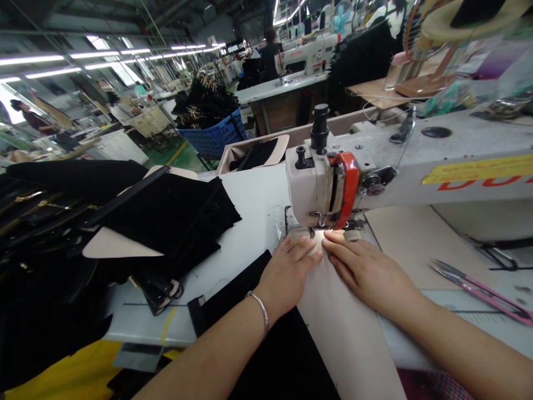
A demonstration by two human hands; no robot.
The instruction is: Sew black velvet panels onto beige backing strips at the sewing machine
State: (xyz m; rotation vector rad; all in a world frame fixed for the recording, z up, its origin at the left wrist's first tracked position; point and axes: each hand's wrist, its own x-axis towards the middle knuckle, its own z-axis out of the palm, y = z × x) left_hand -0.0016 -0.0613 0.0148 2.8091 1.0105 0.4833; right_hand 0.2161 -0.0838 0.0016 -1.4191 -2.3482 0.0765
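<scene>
Both hands rest flat on a pale beige fabric panel [339, 322] at the needle area of a white sewing machine [308, 183]. My left hand [289, 269] lies with fingers stretched out on its left part, close to the presser foot [320, 222]. On the other side, my right hand [366, 272] has its fingers extended over the fabric, their tips near the foot. A black fabric piece [283, 355] joins or lies beside the beige panel, under my left forearm; which of these I cannot tell. The needle point itself is hidden.
Pink-handled thread snips [483, 291] lie to the right on the table. Black pieces with beige flaps [166, 216] are heaped at the left. A blue basket [214, 136] of black goods stands behind, near another sewing machine [306, 55]. Co-workers are in the background.
</scene>
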